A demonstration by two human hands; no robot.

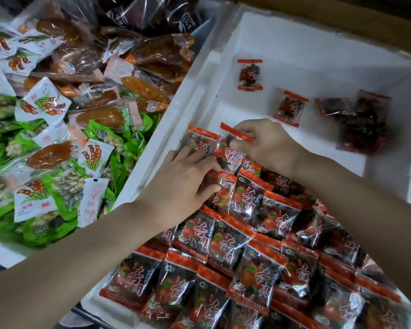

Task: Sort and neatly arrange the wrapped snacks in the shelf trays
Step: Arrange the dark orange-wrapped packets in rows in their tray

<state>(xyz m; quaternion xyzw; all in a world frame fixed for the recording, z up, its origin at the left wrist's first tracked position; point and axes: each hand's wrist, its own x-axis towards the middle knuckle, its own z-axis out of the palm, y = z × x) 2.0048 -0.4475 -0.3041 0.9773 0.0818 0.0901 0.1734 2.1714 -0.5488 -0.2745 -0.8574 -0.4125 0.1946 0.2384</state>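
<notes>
We're pinching a red-edged packet (228, 150) by its top seal with the right hand (268, 143), near the foam tray's (282, 43) left wall. The left hand (188, 179) is gripping the neighbouring packet (223, 184) (matching the overlap is probably keeping rows tidy).

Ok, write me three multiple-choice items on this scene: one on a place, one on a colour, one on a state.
1. The green packets lie in: A the left tray; B a cardboard box; C a basket.
2. The packets in the right tray have edges of: A blue; B red-orange; C yellow.
3. The right hand: A hangs idle; B pinches a packet; C presses a wall.
Answers: 1 A, green wrappers fill that tray's near part; 2 B, red-orange strips top each one; 3 B, thumb and fingers close on its top edge.
</notes>
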